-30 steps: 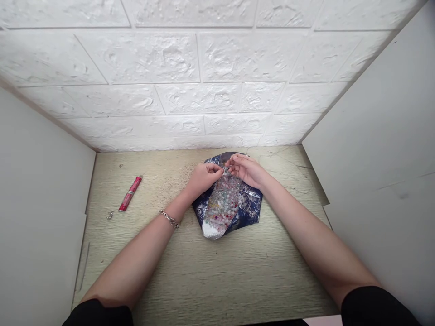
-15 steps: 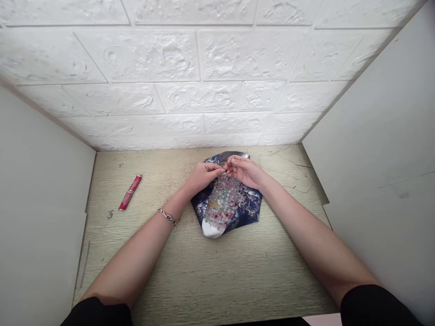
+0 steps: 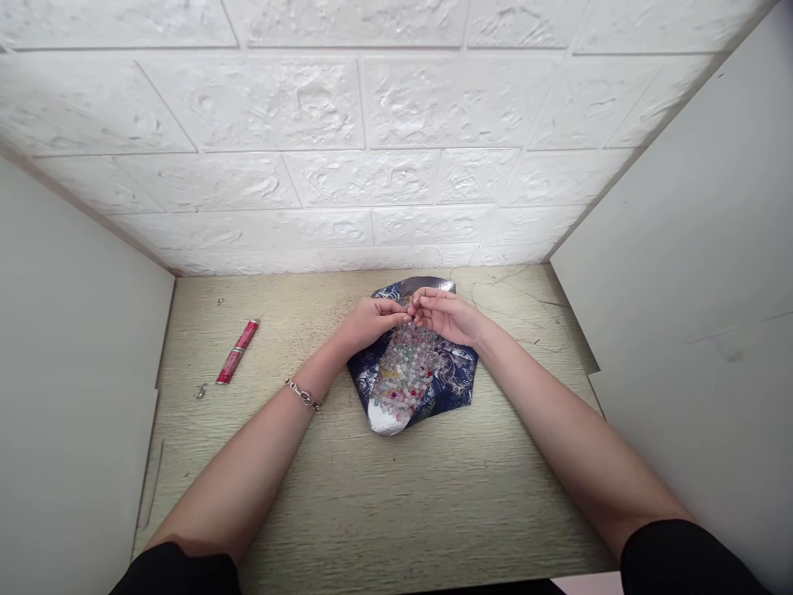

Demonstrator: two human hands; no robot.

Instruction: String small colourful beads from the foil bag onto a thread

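Observation:
Many small coloured beads (image 3: pixel 404 370), clear, white, pink, red and green, lie heaped on a folded blue and silver patterned foil wrapper (image 3: pixel 455 376). Over the far end of the heap my left hand (image 3: pixel 373 321) is closed, thumb and forefinger pinched together. Its fingertips meet those of my right hand (image 3: pixel 447 316), whose thumb and forefinger are also pinched while the other fingers curl loosely. Whatever sits between the fingertips is too small to make out. A chain bracelet (image 3: pixel 303 395) circles my left wrist.
A slim red packet (image 3: pixel 237 352) lies on the left of the wooden table (image 3: pixel 372 512), with a small metal piece (image 3: pixel 201 391) close by. Thin thread (image 3: pixel 526 297) trails at the back right. A white brick wall (image 3: pixel 396 190) and grey side panels enclose the table.
My right hand's fingers have drawn in from a more spread pose to a pinch against the left fingertips. The beads and wrapper stay in place.

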